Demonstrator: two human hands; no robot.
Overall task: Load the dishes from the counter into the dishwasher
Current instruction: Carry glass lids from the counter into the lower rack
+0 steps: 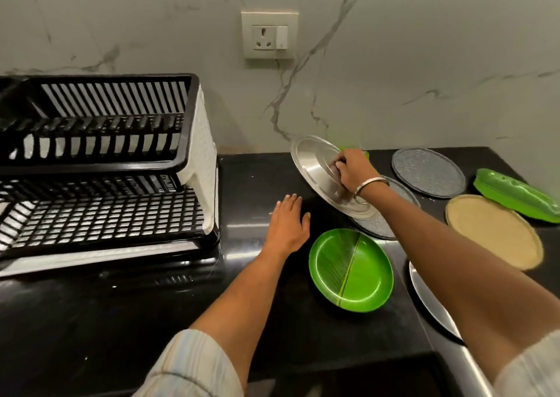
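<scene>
Above black counter (151,321), right hand (353,169) grips round steel lid (318,172).

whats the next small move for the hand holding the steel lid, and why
Probably carry it left to the dish rack. The right hand already grips the steel lid by its knob, tilted up off the counter, and the rack's slots show nothing in them. The left hand rests flat, holding nothing.

We looked for words, numbers and signs, and we found none that we could read. The wall socket (269,36) had only plain holes and a plain switch. The dish rack (100,160), the plates and the steel lid (324,175) had no letters or labels on them.
</scene>
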